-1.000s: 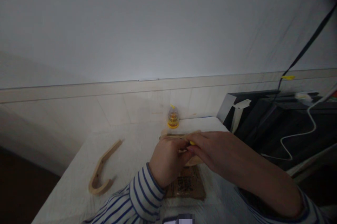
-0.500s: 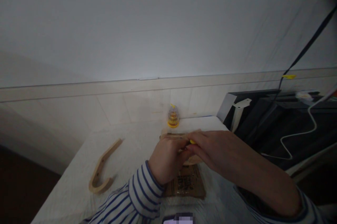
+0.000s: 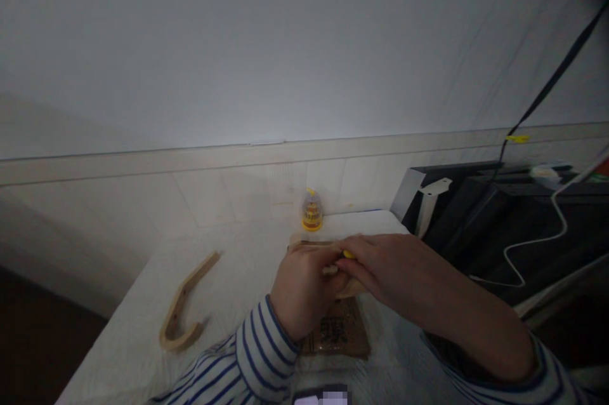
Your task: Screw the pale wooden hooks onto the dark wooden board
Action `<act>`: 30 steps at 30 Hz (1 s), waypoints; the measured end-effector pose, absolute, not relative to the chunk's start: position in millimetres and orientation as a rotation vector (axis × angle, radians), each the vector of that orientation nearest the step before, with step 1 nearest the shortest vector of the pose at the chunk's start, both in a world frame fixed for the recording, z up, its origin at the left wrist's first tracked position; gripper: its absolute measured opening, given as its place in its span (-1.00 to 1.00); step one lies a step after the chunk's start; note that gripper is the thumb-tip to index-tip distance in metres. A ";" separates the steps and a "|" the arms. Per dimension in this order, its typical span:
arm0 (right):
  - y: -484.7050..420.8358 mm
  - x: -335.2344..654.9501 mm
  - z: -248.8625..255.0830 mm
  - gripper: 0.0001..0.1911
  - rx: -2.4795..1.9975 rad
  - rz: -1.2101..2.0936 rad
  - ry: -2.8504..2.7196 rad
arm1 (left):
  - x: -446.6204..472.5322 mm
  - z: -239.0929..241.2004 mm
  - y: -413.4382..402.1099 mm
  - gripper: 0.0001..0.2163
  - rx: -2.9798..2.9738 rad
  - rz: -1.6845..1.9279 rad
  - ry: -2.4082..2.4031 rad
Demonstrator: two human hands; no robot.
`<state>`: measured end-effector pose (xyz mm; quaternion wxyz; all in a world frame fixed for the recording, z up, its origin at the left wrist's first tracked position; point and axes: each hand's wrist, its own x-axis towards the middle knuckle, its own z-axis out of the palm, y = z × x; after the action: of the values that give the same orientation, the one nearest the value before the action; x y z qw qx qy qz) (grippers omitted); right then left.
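My left hand (image 3: pixel 302 287) is closed on a pale wooden piece (image 3: pixel 351 288), which is mostly hidden behind my fingers. Between the fingers and thumb of my right hand (image 3: pixel 385 262) shows the end of a small yellow tool handle (image 3: pixel 349 254), perhaps a screwdriver's; its working end is covered. Both hands meet above a flat brown packet (image 3: pixel 340 332) with dark print, which lies on the table. A J-shaped wooden hook (image 3: pixel 178 306) with small holes rests on the left, apart from my hands.
A clear cone-shaped case (image 3: pixel 312 211) with a yellow base stands near the wall. White sheeting covers the table (image 3: pixel 124 335). Dark panels (image 3: pixel 476 214), a white metal bracket (image 3: pixel 431 202) and a white cable (image 3: pixel 537 240) are at right. A phone (image 3: pixel 307 400) lies at the near edge.
The view has shifted very slightly. My hands stay together in nearly the same place, with the left hand tilted a little differently and the same yellow handle in the right.
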<state>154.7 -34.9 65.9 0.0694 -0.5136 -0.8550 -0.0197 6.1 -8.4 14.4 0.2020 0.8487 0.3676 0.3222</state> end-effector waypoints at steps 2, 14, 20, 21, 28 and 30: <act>-34.3 155.6 64.4 -0.86 -1.514 -0.085 -2.569 | 6.2 15.4 -9.0 -0.83 2.359 0.917 1.028; -34.7 159.6 63.5 -0.87 -1.416 -0.120 -2.606 | 5.6 11.6 -6.6 -0.97 2.390 0.930 1.040; -33.8 161.2 62.5 -0.87 -1.379 -0.072 -2.604 | 5.1 12.9 -7.3 -0.95 2.399 0.897 1.084; -33.6 160.8 62.4 -0.87 -1.382 -0.069 -2.599 | 4.9 12.9 -7.3 -0.95 2.398 0.895 1.071; -33.7 159.1 62.2 -0.89 -1.427 -0.082 -2.571 | 4.8 13.1 -6.3 -0.96 2.364 0.891 0.985; -33.7 159.6 62.0 -0.89 -1.436 -0.086 -2.576 | 4.6 13.6 -5.9 -0.96 2.358 0.891 0.952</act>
<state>159.6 -33.7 62.0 0.0954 -0.4846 -0.8690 -0.0292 4.6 -5.9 13.6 0.2219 0.8533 0.3444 0.3226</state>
